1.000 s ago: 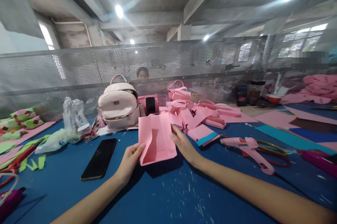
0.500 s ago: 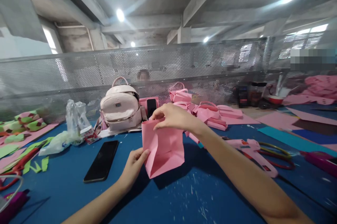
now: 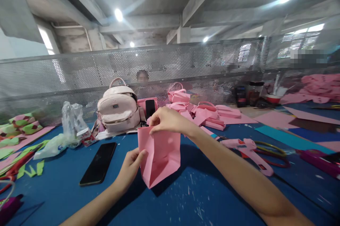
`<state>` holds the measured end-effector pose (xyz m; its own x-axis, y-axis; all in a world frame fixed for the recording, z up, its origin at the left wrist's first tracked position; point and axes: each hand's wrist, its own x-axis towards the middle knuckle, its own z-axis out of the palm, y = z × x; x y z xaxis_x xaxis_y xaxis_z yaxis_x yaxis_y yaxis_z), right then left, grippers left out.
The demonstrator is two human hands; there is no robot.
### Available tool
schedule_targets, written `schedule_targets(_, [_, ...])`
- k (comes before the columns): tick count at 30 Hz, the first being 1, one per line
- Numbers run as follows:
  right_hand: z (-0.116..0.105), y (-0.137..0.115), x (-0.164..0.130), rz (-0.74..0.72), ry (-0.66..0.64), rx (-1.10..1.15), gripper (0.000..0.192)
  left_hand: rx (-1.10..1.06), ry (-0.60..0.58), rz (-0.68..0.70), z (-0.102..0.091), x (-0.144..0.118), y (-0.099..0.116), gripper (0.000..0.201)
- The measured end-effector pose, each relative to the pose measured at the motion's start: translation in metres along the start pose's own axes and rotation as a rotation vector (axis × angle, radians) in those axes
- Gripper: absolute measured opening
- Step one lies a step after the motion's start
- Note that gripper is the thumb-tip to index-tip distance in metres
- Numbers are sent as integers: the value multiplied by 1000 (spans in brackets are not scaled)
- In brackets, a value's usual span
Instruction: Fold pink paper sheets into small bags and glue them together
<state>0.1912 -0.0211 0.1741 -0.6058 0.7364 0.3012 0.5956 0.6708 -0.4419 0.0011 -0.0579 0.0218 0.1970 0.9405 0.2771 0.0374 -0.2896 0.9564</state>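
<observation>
A folded pink paper bag stands tilted above the blue table, its creased side and base facing me. My left hand pinches its left edge, thumb on the near side and the other fingers behind. At the top rim, my right hand has thumb and fingers closed on the paper near the upper left corner. Some fingertips of both hands are hidden by the bag. A black phone lies flat to the left of my left hand. Right of the bag, under my right forearm's far side, rests a pink glue gun.
Behind stand a cream backpack and a heap of pink paper bags before a perforated metal screen. Red-handled scissors, green scraps and a plastic bag lie left. Teal paper lies right.
The pink bag has shifted slightly left and its base has tipped a little lower, with both hands keeping their hold. The whole view has moved slightly.
</observation>
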Motion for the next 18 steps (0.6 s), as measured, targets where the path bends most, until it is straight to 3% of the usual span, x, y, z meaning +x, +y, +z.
schedule_targets(11, [14, 0, 6, -41, -35, -21, 4, -1, 24, 42, -5, 0, -3, 56])
schedule_targets(18, [38, -16, 7, -65, 28, -22, 13, 37, 17, 51, -5, -3, 2, 53])
